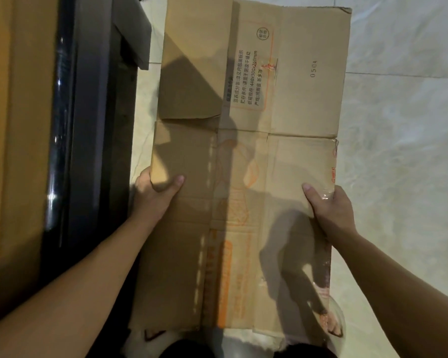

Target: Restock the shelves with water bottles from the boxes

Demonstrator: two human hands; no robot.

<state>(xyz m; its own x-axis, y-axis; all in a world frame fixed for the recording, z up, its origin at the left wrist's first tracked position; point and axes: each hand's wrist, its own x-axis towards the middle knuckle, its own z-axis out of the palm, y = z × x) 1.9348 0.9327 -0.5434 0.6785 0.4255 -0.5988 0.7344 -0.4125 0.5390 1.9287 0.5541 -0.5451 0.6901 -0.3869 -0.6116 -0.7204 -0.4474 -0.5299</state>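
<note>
Both bare hands, left hand (157, 192) and right hand (329, 205), grip flattened, creased corrugated cardboard box (248, 161) over pale tiled floor (398, 125)

Arms outstretched, left hand (154, 196) and right hand (331, 206) gripping, thumbs uppermost.

On the flattened cardboard box (295, 164), a stamped number (313, 69) "0504" stands in the upper right of the frame, turned sideways. Left of it, an orange-framed panel (246, 81) holds sideways Chinese lines, one including "440x300x260mm". Above the panel, a round seal (262, 34) bears characters too small to read. The faded orange print (225, 267) in the lower middle is illegible.
</note>
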